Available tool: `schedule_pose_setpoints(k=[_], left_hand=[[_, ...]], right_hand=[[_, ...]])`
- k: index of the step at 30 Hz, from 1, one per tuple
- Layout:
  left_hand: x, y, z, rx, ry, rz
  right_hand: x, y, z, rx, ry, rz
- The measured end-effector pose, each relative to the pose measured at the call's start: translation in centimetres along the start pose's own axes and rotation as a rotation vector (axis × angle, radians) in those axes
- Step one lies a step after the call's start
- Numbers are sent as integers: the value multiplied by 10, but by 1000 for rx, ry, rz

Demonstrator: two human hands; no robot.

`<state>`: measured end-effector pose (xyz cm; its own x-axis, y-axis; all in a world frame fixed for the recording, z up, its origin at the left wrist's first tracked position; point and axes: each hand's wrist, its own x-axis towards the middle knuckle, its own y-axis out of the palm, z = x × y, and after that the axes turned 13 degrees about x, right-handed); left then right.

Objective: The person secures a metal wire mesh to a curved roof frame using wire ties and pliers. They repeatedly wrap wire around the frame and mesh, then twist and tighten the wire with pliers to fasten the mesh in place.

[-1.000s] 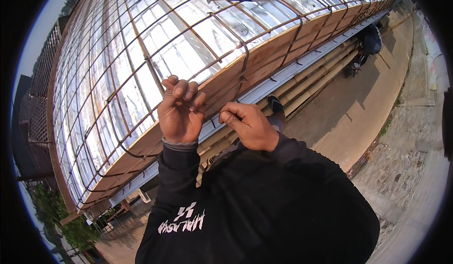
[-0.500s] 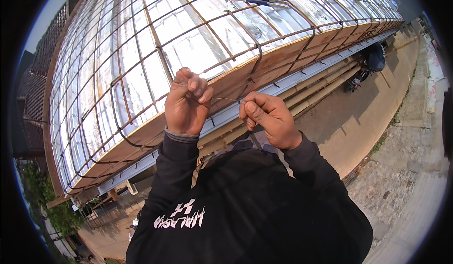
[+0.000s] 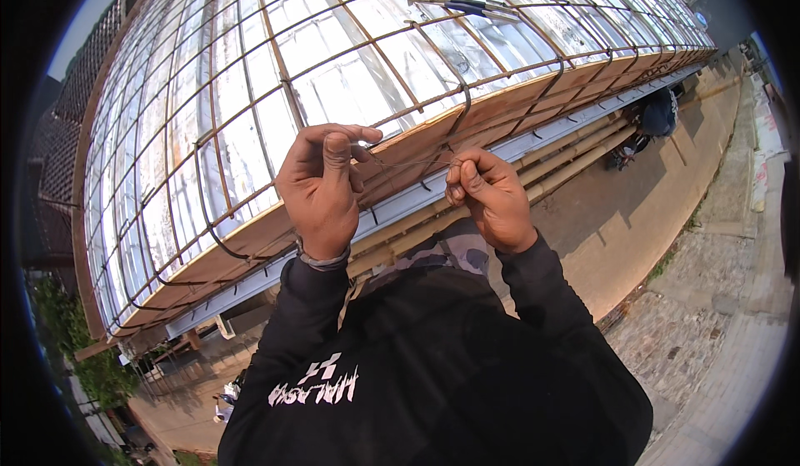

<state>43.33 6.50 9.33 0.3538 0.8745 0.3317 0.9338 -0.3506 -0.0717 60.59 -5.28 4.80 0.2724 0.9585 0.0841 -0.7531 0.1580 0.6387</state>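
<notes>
A thin wire [image 3: 417, 162] spans the gap between my two hands, in a slight bow. My right hand [image 3: 493, 198] is closed, pinching one end between thumb and curled fingers. At the other end, my left hand [image 3: 321, 191] has its thumb raised and its index finger stretched out, apart from each other. The wire reaches its fingertips; whether the lower fingers touch it is hard to see. Both hands are held up before the edge of a rebar grid [image 3: 283, 74]. Pincers with blue-black handles [image 3: 467, 4] lie on the grid farther off.
Shiny metal decking [image 3: 333, 87] lies under the bars, bordered by a wooden edge board [image 3: 492, 108] with bent bar ends. Bamboo poles [image 3: 575, 162] run below it. Far down are a paved ground [image 3: 600, 233] and a parked motorcycle [image 3: 654, 116].
My left hand's thumb and index finger have spread from a tighter curl. My right hand has moved slightly right and up with the wire. The view has shifted a little.
</notes>
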Motion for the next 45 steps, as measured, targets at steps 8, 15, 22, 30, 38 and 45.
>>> schedule_pose_setpoints(k=[8,15,22,30,38,45], left_hand=[[24,2,-7,201,54,458],[9,2,-11,-366,-128,247],[14,44,14,-1061,-129,314],[24,5,12,-772,103,-24],[1,8,11,-695,-10,-165],[2,11,23,-574,67,164]], right_hand=[[3,-8,16,270,-91,-10],[3,-5,2,105,129,179],[-9,1,-17,365,254,-56],[-10,59,23,-53,326,702],[13,56,-1,-538,215,285],[14,32,10,-564,190,129]])
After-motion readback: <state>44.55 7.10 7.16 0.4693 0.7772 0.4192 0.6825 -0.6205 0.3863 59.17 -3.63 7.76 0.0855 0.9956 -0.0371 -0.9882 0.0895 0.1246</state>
